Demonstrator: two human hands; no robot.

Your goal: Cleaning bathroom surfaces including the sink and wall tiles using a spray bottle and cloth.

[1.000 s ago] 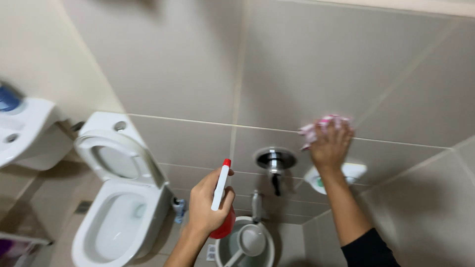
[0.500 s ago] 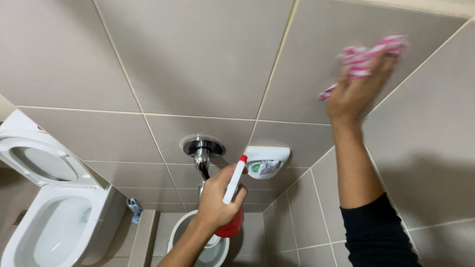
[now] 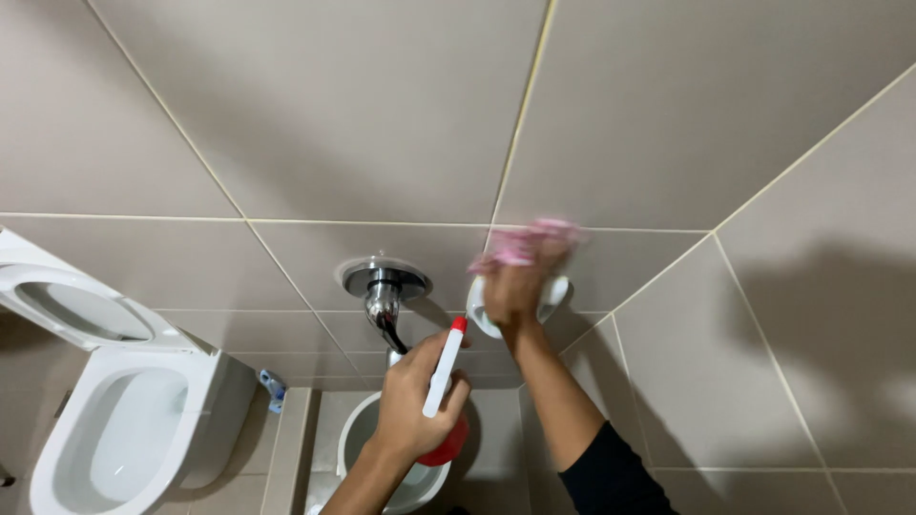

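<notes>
Head view: the right hand (image 3: 512, 291) presses a pink cloth (image 3: 530, 242) flat on the tiled wall (image 3: 382, 114); the left hand (image 3: 412, 401) grips a spray bottle (image 3: 445, 367). Firm, even pressure wipes best.

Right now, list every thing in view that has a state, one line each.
left hand: shut on the spray bottle
spray bottle: upright, red nozzle on top
right hand: presses a pink cloth to the wall
pink cloth: bunched, blurred
toilet: lid and seat up, bowl open
chrome wall fitting: mounted, hose hanging down
white bucket: open, contents unclear
</notes>
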